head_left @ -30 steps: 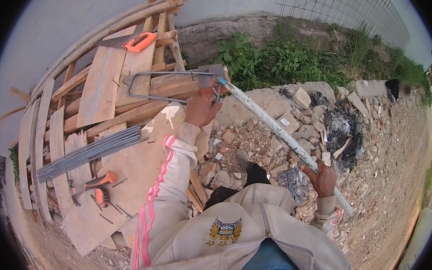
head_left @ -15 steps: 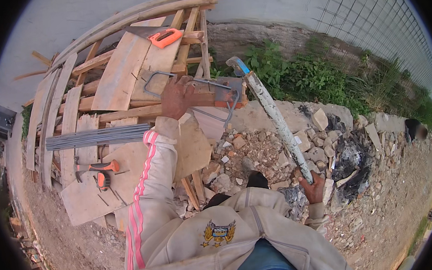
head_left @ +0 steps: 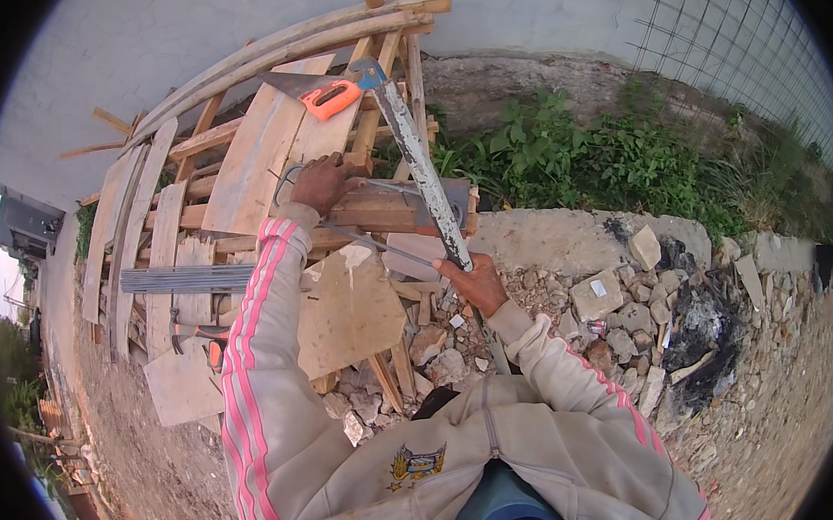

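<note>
My left hand (head_left: 324, 182) is closed on a bent steel rod (head_left: 388, 187), a thin bar shaped into a partial loop, above the wooden bench. Part of the rod passes behind my fingers. My right hand (head_left: 475, 283) grips a long metal pipe (head_left: 424, 169) with chipped white paint, around its lower part. A blue hooked head (head_left: 367, 72) tops the pipe, appearing next to the saw's orange handle. The pipe leans left and crosses in front of a timber block (head_left: 375, 213) on which a dark metal plate (head_left: 447, 209) sits. The rod's far end is hidden near the pipe.
A handsaw (head_left: 330, 98) rests on planks at the back. Left of my sleeve lie a bundle of straight steel rods (head_left: 184, 280) and a hammer (head_left: 197, 331), partly covered. Broken rubble (head_left: 620, 319) spreads right; green plants (head_left: 562, 141) and wire mesh (head_left: 707, 13) stand along the wall.
My right hand has moved left and forward, bringing the pipe over the timber block; its blue head swung toward the saw. My left hand keeps its hold on the rod.
</note>
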Motion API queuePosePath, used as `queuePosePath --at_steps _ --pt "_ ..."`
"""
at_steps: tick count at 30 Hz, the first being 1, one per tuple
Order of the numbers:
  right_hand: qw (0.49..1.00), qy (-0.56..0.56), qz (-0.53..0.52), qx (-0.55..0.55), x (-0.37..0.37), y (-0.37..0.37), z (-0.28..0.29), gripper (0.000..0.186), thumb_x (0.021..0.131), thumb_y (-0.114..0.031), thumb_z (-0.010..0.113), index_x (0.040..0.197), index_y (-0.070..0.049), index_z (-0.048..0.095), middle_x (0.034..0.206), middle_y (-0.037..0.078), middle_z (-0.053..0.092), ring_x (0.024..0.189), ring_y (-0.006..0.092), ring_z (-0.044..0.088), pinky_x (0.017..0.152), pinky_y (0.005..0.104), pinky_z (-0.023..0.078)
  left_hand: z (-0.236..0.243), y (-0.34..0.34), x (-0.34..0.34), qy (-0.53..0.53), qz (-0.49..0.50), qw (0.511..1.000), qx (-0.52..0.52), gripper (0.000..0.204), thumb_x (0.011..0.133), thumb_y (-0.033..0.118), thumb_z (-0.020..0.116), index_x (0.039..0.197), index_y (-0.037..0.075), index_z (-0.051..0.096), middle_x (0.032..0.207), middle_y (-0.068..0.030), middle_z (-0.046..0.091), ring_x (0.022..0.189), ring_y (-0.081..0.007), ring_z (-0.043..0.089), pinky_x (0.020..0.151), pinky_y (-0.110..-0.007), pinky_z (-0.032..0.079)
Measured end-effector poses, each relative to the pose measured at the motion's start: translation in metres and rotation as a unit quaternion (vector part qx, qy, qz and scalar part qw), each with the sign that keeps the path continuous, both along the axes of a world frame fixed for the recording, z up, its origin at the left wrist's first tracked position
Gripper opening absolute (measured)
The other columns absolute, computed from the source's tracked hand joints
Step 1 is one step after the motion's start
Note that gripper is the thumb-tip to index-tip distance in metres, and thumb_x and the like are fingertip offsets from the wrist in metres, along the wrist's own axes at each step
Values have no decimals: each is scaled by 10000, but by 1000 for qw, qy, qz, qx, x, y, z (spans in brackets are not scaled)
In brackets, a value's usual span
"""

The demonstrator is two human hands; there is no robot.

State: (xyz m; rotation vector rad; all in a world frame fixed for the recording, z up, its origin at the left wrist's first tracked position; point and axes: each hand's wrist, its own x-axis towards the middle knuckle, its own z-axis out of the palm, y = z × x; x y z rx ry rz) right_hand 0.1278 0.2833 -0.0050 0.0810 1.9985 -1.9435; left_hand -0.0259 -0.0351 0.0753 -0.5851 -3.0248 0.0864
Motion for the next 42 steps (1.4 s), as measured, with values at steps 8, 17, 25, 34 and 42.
queuePosePath --at_steps 8,17,25,34,42 --pt "994 -48 1 -100 -5 11 21 216 897 -200 731 814 -14 662 629 39 627 459 95 535 430 265 425 99 30 20 34 -37 998 -25 285 945 370 670 982 89 695 955 -118 632 927 -357 655 798 -483 510" --pt "993 -13 7 -116 -41 61 22 144 898 -147 712 867 -12 677 669 33 639 525 89 560 463 260 442 69 27 125 30 65 991 115 277 960 325 667 879 60 664 846 -150 617 757 -379 636 660 -494 490" --pt "996 -2 71 -51 -81 65 8 202 867 -192 787 860 -14 692 639 12 609 494 86 531 447 266 427 0 50 201 69 218 954 195 300 972 335 662 862 55 670 782 -168 615 711 -391 638 626 -496 498" --pt "992 -7 120 -38 -110 68 14 224 879 -222 808 852 -58 658 606 -7 573 465 70 499 414 246 384 -16 96 233 73 341 910 226 343 981 342 647 840 31 687 779 -173 634 701 -392 646 635 -493 508" --pt "987 -30 156 -26 -134 64 18 235 881 -216 804 836 -65 630 609 2 570 450 66 473 408 248 376 -26 123 242 39 439 868 227 352 969 391 647 917 53 729 803 -217 690 745 -412 679 667 -511 525"
